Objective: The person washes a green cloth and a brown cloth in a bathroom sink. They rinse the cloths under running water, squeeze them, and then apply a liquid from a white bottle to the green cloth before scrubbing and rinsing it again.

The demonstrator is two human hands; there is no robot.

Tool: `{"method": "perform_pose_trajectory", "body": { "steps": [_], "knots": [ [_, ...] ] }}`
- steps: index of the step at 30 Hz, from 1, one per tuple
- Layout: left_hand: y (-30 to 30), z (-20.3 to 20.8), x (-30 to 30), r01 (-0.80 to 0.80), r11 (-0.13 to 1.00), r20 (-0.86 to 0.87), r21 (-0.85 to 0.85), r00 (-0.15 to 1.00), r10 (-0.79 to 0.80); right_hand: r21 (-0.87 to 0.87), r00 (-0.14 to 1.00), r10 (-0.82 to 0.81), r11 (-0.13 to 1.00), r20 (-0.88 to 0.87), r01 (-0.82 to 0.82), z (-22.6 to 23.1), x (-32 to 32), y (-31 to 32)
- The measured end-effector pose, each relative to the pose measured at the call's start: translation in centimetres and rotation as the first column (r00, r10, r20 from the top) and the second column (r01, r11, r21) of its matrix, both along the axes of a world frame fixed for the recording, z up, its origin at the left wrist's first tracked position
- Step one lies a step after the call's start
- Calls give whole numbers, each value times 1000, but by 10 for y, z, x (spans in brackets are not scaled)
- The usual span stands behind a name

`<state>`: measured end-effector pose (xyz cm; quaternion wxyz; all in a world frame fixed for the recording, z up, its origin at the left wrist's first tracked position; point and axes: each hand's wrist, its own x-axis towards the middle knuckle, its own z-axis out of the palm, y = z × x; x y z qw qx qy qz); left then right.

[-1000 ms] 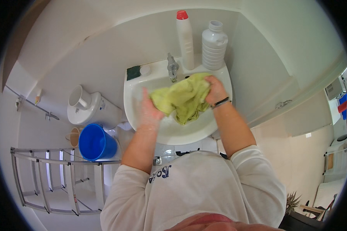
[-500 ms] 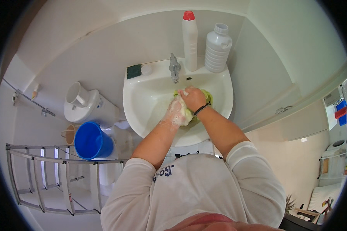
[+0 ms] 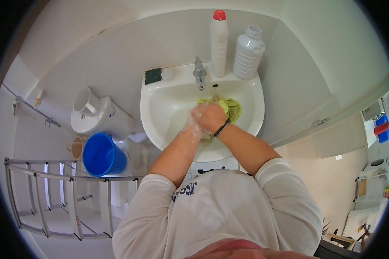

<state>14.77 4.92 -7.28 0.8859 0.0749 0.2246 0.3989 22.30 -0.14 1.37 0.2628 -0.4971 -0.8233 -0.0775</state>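
Over the white sink [image 3: 153, 105], my two hands are pressed together around a wet yellow-green cloth [image 3: 234, 111]. My right hand [image 3: 214, 118], with a dark band at the wrist, is closed on the cloth and lies partly over my left. Suds coat my left hand [image 3: 196, 120] and wrist; its fingers are mostly hidden behind the right hand, closed against the cloth. Part of the cloth spreads out over the basin to the right of my hands, and a little shows below them. The chrome faucet [image 3: 199, 73] stands just beyond.
On the sink's back ledge are a dark green scouring pad [image 3: 153, 76], a small white round piece [image 3: 167, 75], a red-capped white bottle [image 3: 219, 45] and an uncapped white jug [image 3: 249, 54]. To the left stand a blue bucket [image 3: 103, 155], a lidded white container [image 3: 103, 116] and a metal ladder [image 3: 73, 203].
My right hand has shifted down and left over my left hand. More of the cloth now shows to the right of my hands. The whole view has shifted slightly.
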Motion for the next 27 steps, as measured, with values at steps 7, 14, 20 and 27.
{"method": "perform_pose_trajectory", "body": {
  "steps": [7, 14, 20, 27],
  "knots": [
    [-24, 62, 10, 94, 996, 95, -8, 991, -93, 58, 983, -181, 981, -29, 183, -25, 31, 29],
    [-33, 134, -47, 97, 964, 21, 249, 994, -105, -274, 849, -449, 885, -280, 377, 17, 114, 30],
    [-24, 68, -19, 281, 954, -217, 105, 943, -253, -671, 957, -288, 701, 41, 240, 5, 94, 17],
    [-18, 146, -31, -21, 985, 8, 173, 1000, 20, -633, 934, -321, 758, -156, 155, -24, 77, 9]
  ]
}}
